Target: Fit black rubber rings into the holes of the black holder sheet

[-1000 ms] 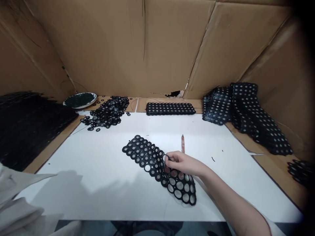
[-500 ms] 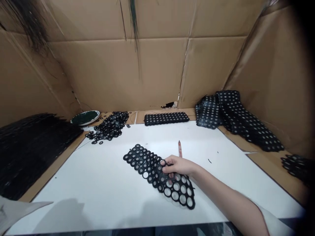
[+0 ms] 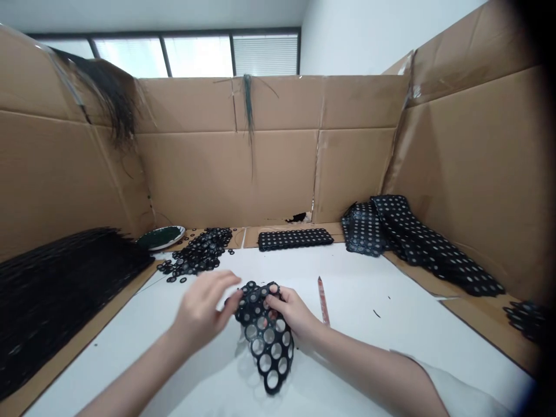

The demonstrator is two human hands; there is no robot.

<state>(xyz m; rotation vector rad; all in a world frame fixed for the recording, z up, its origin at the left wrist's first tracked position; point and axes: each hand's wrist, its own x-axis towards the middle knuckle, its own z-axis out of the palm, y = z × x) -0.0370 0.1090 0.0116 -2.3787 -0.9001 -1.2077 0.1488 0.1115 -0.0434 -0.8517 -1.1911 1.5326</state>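
A black perforated sheet of joined rings is lifted off the white table top, hanging down toward me. My right hand grips its upper right edge with curled fingers. My left hand is at the sheet's upper left edge, its fingers blurred by motion and touching the sheet.
A red-handled tool lies just right of my hands. Loose black rings are heaped at the back left beside a white dish. Stacked perforated sheets lie at the back, right and left. Cardboard walls enclose the table.
The sheet lay flat under my right hand; now it is raised and held upright. My left hand has come in from the left. The view has tilted upward.
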